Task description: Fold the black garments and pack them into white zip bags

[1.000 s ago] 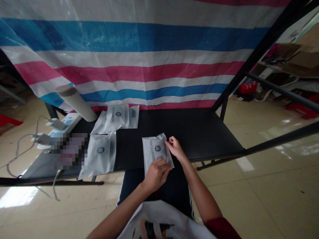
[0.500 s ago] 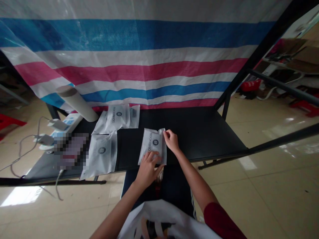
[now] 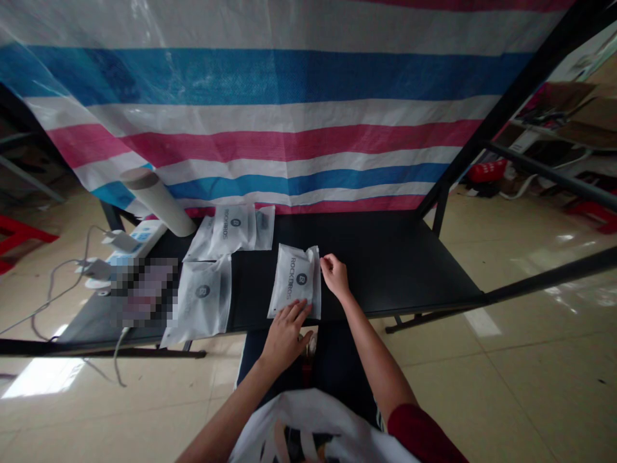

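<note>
A frosted plastic bag (image 3: 295, 276) printed ROCKBROS lies on the black tabletop in front of me, its contents hidden. My left hand (image 3: 288, 331) rests with its fingers stretched across the bag's near edge, thumb apart. Right beside the bag's upper right edge is my right hand (image 3: 334, 273), fingers curled together in a pinch. Whether anything sits between those fingertips is too small to tell. To the left lies another frosted bag (image 3: 205, 296), partly over the near table edge. Behind it, several more printed bags (image 3: 234, 228) overlap one another.
A pale bottle (image 3: 161, 204) leans at the back left, beside a power strip (image 3: 139, 241) with plugged-in chargers and cables. A blurred-out device (image 3: 147, 289) lies near it. The black table (image 3: 385, 257) backs onto a striped plastic sheet (image 3: 299, 141); a metal frame bar (image 3: 544, 273) extends right.
My right hand has slid slightly off the bag's upper right corner to just outside its edge. My left fingers have straightened and drawn back towards the near edge. The view has shifted a little.
</note>
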{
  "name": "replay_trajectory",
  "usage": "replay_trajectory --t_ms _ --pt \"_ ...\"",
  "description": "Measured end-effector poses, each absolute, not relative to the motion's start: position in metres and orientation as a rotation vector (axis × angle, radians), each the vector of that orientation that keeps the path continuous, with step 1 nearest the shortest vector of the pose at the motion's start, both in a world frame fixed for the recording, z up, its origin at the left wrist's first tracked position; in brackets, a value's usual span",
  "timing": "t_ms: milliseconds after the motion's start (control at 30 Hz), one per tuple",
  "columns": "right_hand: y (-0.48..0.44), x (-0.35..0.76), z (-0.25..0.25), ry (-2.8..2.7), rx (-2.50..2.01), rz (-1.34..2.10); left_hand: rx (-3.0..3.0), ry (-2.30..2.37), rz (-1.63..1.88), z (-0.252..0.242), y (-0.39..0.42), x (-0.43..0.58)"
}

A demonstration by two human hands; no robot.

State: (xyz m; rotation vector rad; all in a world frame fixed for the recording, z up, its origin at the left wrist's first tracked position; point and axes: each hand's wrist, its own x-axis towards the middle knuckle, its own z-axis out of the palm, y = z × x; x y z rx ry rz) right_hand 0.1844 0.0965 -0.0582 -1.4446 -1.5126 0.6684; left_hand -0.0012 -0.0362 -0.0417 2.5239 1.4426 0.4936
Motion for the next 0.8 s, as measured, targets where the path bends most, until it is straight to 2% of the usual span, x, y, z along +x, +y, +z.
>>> replay_trajectory --t_ms 367,800 --pt "0.097 0.186 -0.063 -1.51 -1.43 0.773 2.521 1.756 0.496 -0.041 -0.044 -0.039" --pt "0.095 0.184 -0.06 -1.639 -1.508 0.628 2.478 1.996 0.485 -0.053 -0.054 -0.061"
